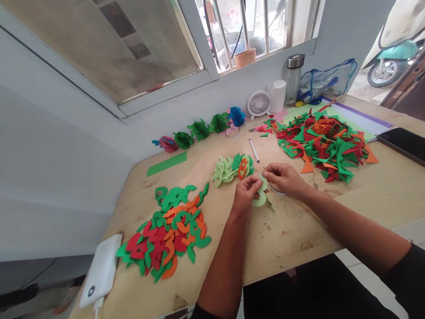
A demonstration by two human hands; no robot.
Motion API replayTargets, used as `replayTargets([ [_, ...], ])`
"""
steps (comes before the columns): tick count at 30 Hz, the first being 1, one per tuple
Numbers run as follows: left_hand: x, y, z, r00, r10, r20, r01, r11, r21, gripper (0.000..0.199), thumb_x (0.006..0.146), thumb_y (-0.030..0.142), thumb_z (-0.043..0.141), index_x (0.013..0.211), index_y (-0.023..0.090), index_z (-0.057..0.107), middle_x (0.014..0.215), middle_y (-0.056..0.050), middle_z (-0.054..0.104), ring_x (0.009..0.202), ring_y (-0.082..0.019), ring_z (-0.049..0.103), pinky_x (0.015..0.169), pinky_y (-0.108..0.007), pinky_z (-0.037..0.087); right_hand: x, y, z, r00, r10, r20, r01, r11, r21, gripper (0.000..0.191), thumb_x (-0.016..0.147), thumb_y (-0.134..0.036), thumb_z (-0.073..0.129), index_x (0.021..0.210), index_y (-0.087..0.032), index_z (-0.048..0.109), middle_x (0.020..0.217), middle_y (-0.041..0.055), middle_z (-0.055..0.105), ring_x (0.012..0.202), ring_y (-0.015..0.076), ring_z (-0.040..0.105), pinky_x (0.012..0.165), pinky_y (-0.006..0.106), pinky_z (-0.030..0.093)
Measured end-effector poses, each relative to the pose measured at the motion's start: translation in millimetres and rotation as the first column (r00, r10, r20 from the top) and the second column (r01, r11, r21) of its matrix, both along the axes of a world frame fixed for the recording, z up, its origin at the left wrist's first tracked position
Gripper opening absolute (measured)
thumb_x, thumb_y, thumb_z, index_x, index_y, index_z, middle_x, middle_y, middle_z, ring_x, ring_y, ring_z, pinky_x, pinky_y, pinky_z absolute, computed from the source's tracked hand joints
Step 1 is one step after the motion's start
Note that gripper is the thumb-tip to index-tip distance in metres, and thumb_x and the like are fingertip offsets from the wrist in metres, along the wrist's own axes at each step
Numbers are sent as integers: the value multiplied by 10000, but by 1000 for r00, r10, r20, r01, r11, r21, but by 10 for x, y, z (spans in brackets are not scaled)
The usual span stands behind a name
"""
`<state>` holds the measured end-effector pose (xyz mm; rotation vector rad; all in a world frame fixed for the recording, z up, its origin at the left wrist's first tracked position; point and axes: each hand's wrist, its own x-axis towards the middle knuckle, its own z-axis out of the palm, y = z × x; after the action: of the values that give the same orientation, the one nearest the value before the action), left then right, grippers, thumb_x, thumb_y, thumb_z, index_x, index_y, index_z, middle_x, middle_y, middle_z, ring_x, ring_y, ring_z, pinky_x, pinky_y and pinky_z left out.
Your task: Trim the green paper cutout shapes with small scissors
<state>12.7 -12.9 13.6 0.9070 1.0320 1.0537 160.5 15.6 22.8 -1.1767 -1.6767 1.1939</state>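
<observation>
My left hand point(246, 194) pinches the left side of a light green paper cutout point(260, 199) with curved, looped shapes. At its upper end, my right hand point(282, 177) has thumb and index finger pressed together on the paper. A thin pale ring or cord point(276, 190) shows just under my right hand. Just beyond my left hand lies a small heap of light green cutouts point(224, 170), with darker green pieces and an orange one point(243, 168) beside it.
Green, red and orange cutouts point(172, 230) are piled at left, scraps point(325, 141) at right. A white pen point(254, 149) lies beyond my hands. Paper figures point(200, 129), a fan point(259, 104) and a bottle point(294, 79) line the wall. A phone point(403, 144) is far right, a power bank point(101, 270) lower left.
</observation>
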Motion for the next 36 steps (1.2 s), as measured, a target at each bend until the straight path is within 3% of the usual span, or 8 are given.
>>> replayTargets([
  [5, -5, 5, 2, 1000, 6, -17, -6, 1000, 6, 318, 613, 410, 714, 663, 158, 526, 543, -8, 624, 425, -77, 492, 428, -180, 285, 31, 29, -15, 983, -143, 113, 124, 979, 162, 244, 799, -351, 518, 633, -173, 515, 539, -36, 434, 523, 97, 374, 504, 243, 279],
  [14, -32, 38, -72, 999, 47, -1, -47, 999, -10, 307, 624, 398, 696, 691, 160, 514, 537, -3, 612, 427, -86, 506, 411, -178, 283, 24, 36, 7, 974, -224, -24, 225, 972, 71, 392, 811, -450, 488, 528, -185, 430, 486, -48, 389, 476, 83, 340, 478, 235, 276],
  [19, -55, 53, -90, 985, 154, 73, -153, 988, -14, 290, 642, 383, 683, 733, 165, 514, 563, -8, 625, 483, -108, 566, 464, -191, 361, 64, 78, -54, 958, -286, -20, 286, 948, 143, 268, 769, -412, 552, 647, -174, 530, 548, -31, 483, 515, 97, 410, 493, 231, 306],
  [25, -72, 98, -90, 957, 290, 18, -289, 956, -46, 348, 607, 396, 700, 770, 167, 495, 538, -7, 623, 471, -132, 591, 476, -206, 385, 116, 106, -43, 930, -299, 211, 247, 938, 242, 298, 808, -376, 499, 585, -180, 509, 501, -29, 482, 492, 100, 425, 499, 234, 297],
  [27, -81, 118, -95, 949, 314, -33, -315, 948, -37, 358, 595, 385, 707, 781, 163, 497, 529, -6, 619, 467, -140, 596, 474, -207, 384, 126, 111, -51, 879, -297, 372, 193, 937, 292, 297, 834, -359, 466, 612, -181, 550, 541, -10, 543, 527, 116, 467, 520, 245, 297],
  [30, -99, 137, -109, 933, 342, -112, -344, 939, 3, 343, 612, 334, 689, 842, 157, 505, 527, 1, 613, 443, -140, 589, 464, -208, 385, 139, 123, -84, 732, -334, 594, 115, 919, 376, 218, 835, -324, 481, 730, -197, 624, 734, 31, 655, 686, 163, 556, 561, 264, 301],
  [32, -106, 139, -120, 917, 364, -163, -361, 931, 50, 347, 648, 292, 652, 930, 155, 503, 525, 10, 611, 427, -131, 575, 451, -201, 374, 150, 130, -104, 648, -351, 675, 69, 911, 407, 187, 835, -319, 493, 815, -208, 642, 857, 50, 675, 813, 193, 578, 590, 274, 316],
  [36, -91, 127, -120, 903, 371, -218, -356, 929, 103, 377, 693, 244, 602, 1035, 156, 472, 511, 21, 602, 419, -117, 549, 456, -194, 375, 166, 122, -99, 558, -327, 763, -12, 916, 401, 230, 842, -354, 502, 961, -208, 635, 965, 75, 667, 940, 225, 571, 651, 290, 349],
])
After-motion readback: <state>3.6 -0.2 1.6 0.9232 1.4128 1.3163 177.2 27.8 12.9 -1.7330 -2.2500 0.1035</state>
